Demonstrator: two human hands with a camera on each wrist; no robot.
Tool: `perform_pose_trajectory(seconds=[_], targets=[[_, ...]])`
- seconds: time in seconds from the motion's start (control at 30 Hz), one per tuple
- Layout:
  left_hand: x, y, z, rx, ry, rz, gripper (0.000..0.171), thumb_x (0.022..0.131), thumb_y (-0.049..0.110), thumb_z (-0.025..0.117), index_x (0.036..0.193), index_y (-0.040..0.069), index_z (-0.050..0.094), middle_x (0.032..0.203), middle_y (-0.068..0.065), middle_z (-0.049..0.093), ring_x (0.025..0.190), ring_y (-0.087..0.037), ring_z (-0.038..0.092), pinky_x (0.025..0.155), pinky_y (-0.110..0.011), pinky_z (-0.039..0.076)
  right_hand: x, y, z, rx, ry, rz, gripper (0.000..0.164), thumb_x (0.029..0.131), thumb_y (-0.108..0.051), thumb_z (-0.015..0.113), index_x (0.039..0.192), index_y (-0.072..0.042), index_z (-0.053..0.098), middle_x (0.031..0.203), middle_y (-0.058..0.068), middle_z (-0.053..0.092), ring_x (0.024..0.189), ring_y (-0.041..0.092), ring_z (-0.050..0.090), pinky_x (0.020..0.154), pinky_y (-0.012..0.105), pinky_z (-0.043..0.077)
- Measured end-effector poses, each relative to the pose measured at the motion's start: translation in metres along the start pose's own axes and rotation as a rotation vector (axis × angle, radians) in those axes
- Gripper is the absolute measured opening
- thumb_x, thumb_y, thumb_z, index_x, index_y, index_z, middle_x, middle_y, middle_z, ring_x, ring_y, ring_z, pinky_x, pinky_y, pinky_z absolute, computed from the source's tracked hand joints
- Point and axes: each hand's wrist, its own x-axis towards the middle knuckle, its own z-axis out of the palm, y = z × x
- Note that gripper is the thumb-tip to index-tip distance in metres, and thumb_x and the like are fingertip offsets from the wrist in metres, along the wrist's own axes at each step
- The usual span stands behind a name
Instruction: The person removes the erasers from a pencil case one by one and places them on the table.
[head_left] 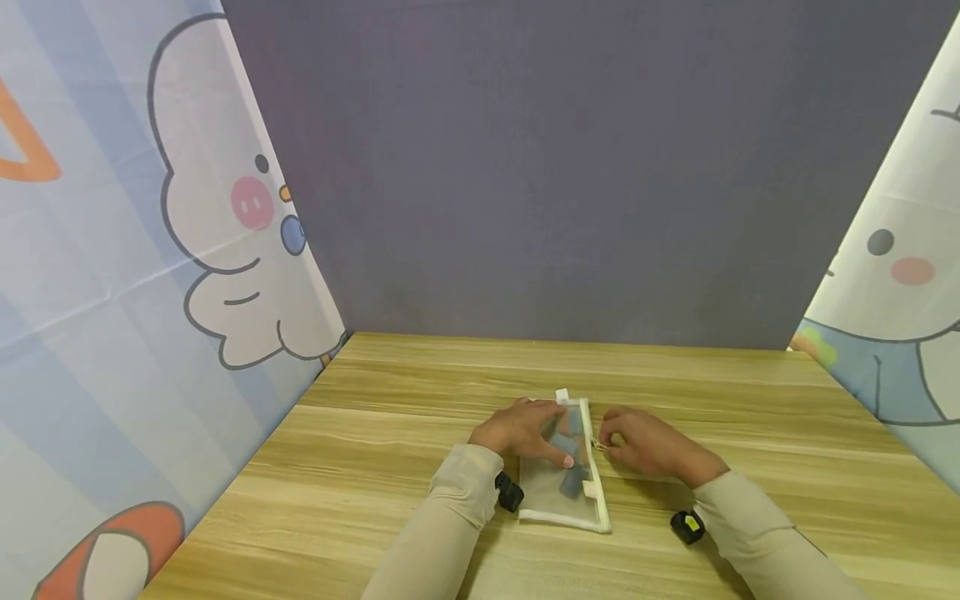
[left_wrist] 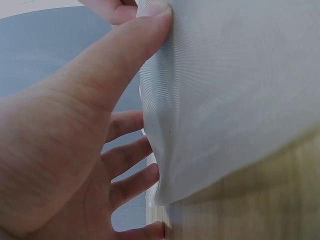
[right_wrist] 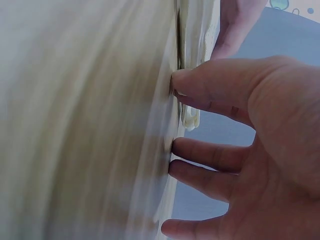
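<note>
A see-through mesh zip pouch (head_left: 540,496) with white edging lies flat on the wooden table, several dark flat pieces (head_left: 572,482) showing through it. My left hand (head_left: 522,429) rests across the pouch with fingers spread. In the left wrist view, its thumb (left_wrist: 152,25) presses the pale mesh (left_wrist: 240,75) and the other fingertips touch down along it. At the pouch's right edge, my right hand (head_left: 648,443) pinches a small gold-coloured zip pull (head_left: 598,446) between thumb and index finger. In the right wrist view, the right hand's remaining fingers (right_wrist: 210,155) touch the tabletop.
The wooden table (head_left: 375,467) runs back to a dark grey panel (head_left: 525,167). Cartoon-printed cloths hang on the left (head_left: 112,292) and right (head_left: 900,317). White tabs (head_left: 562,394) stick out from the pouch's edging.
</note>
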Motion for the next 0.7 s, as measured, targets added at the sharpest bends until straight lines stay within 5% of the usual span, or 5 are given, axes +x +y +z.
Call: perform_pose_trajectory(seconds=[0.43,0.7], targets=[[-0.0007,-0.0005,0.0004,0.012,-0.014,-0.012,0.094,0.08,0.065,0.075,0.158,0.032,0.035,0.161,0.008,0.032,0.15,-0.028,0.023,0.113,-0.058,0.031,-0.0026,-0.0074,-0.0061,0.074,-0.093,-0.019,0.018,0.09,-0.009,0.074,0.08,-0.021,0.066,0.083,-0.004,0.048,0.066,0.003,0.041,0.06,0.024,0.038],[0.0037,0.0014,0.0026,0.07,-0.028,0.052,0.094,0.084,0.066,0.07,0.159,0.026,0.031,0.163,0.005,0.028,0.15,-0.021,0.022,0.121,-0.044,0.019,-0.0044,-0.0077,-0.0097,0.081,-0.091,-0.028,0.023,0.083,0.0,0.069,0.075,-0.019,0.061,0.081,-0.001,0.046,0.065,0.004,0.038,0.059,0.024,0.036]])
